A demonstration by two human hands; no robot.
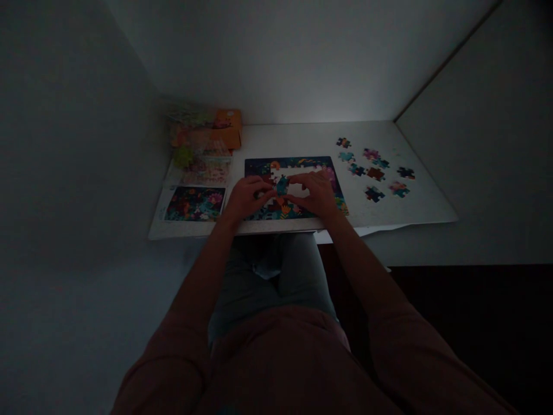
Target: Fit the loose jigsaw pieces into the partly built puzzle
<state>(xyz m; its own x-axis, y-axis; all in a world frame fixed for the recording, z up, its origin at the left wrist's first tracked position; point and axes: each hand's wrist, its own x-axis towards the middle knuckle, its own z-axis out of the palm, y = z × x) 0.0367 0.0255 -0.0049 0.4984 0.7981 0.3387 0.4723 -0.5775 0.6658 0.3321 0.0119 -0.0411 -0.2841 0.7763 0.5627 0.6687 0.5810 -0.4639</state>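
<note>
A teal jigsaw puzzle piece [282,185] is between my two hands, above the partly filled jigsaw puzzle [298,212]. From the left, the fingertips of my left hand [246,199] pinch its edge. On the other side, my right hand [317,195] has its thumb and index finger curved around the piece, gripping its right edge. Colourful pieces fill the puzzle's border and lower left, while a pale gap shows in the middle. My fingers hide part of the board.
Several loose puzzle pieces [375,173] lie on the white table [285,135] to the right. At the left are a printed picture card [195,204], a clear plastic bag [203,155] and an orange box [233,129]. Walls border the table behind and at the sides.
</note>
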